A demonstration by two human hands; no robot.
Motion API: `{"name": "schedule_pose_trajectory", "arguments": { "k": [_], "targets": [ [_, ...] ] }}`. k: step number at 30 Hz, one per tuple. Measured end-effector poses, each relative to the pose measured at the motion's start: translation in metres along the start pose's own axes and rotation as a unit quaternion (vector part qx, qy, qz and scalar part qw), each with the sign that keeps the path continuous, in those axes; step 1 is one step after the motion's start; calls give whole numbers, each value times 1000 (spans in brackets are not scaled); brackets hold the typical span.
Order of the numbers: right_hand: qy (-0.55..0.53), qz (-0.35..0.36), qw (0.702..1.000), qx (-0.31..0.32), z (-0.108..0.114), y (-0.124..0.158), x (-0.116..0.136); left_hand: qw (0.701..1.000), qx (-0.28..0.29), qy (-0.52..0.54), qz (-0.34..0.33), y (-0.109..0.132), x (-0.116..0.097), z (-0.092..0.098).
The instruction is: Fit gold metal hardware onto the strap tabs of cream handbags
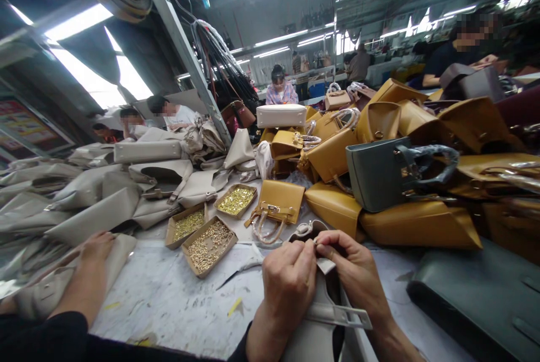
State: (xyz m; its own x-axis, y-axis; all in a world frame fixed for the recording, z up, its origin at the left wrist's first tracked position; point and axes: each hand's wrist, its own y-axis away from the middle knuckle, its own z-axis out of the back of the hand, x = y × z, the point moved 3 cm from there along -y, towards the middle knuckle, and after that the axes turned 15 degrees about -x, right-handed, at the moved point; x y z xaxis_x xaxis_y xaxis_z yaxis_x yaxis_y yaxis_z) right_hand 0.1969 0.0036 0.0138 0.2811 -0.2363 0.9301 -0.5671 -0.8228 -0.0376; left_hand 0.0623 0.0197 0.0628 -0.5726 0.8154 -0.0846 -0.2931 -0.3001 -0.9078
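My left hand [289, 277] and my right hand [352, 266] meet at the bottom centre over a beige bag [320, 328] that stands up from the table edge towards me. Both hands are closed, their fingertips pinched together on the bag's top edge, around a small fitting I cannot make out. A beige strap [337, 315] with a slotted end lies across the bag just below my wrists. Three shallow cardboard trays of small gold metal parts [208, 245] sit on the white table [169, 294], left of my hands.
Another person's hand [95, 249], in a dark sleeve, rests on a beige bag at the left. Beige bags [105, 204] are piled left, mustard-yellow bags [417, 224] right, with a grey-green bag [377, 173] among them. A dark grey bag [476, 300] lies near right. Several people work behind.
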Motion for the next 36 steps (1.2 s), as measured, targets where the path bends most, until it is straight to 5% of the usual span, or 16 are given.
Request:
{"name": "schedule_pose_trajectory", "arguments": {
  "k": [8, 13, 30, 36],
  "targets": [
    [17, 85, 996, 1, 6, 6, 2, 998, 6, 50, -26, -5, -1, 5],
    [-10, 140, 990, 31, 8, 6, 5, 989, -5, 136, 65, -1, 0, 5],
    [26, 146, 986, 79, 13, 1, 14, 989, 43, 139, 16, -1, 3, 9],
    [77, 218, 967, 107, 14, 3, 21, 971, 60, 208, 106, 3, 8, 7]
  ]
}}
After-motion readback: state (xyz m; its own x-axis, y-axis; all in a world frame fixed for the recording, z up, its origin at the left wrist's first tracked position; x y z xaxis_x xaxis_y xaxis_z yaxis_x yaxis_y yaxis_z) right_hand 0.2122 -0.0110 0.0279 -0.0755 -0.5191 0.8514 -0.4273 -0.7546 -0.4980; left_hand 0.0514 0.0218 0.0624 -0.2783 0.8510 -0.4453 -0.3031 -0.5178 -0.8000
